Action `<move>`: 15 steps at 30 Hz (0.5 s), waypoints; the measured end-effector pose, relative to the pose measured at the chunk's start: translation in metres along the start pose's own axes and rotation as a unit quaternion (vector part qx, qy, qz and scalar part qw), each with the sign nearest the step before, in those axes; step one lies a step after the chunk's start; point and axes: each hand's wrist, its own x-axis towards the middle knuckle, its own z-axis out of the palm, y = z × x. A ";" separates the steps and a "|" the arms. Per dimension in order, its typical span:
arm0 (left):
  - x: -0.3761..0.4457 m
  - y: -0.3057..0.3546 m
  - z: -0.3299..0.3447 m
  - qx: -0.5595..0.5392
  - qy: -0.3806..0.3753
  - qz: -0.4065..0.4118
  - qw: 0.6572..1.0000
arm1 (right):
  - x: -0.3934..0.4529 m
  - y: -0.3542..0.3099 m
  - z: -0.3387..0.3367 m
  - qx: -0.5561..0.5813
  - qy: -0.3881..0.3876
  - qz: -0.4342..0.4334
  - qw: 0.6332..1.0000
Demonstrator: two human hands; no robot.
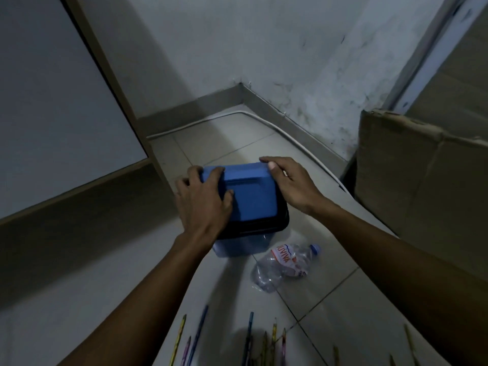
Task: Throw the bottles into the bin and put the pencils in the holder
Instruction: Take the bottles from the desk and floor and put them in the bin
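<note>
In the head view, both hands rest on the blue lid (250, 198) of the bin (243, 247): left hand (204, 200) gripping its left edge, right hand (291, 180) its far corner. A crumpled bottle (284, 265) lies on the floor just beside the bin, likely light and springy, best taken around its middle. Pencils (249, 339) lie nearer.

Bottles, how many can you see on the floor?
1. A crushed clear bottle lies on the floor tiles just in front of the blue bin, near the person's right forearm. More could be hidden inside the bin or out of view.
</note>
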 end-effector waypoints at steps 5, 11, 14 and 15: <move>-0.003 0.000 0.002 0.004 0.012 0.000 1.000 | -0.017 0.042 -0.005 0.061 0.085 0.167 0.980; 0.000 -0.008 0.003 -0.015 0.018 0.016 1.000 | -0.066 0.127 0.018 -0.064 -0.019 0.436 0.897; 0.002 -0.013 0.007 -0.011 0.027 0.030 0.999 | -0.080 0.149 0.037 -0.008 0.002 0.478 0.878; 0.003 -0.014 0.008 -0.009 0.032 0.034 0.999 | -0.082 0.153 0.043 0.011 0.017 0.485 0.874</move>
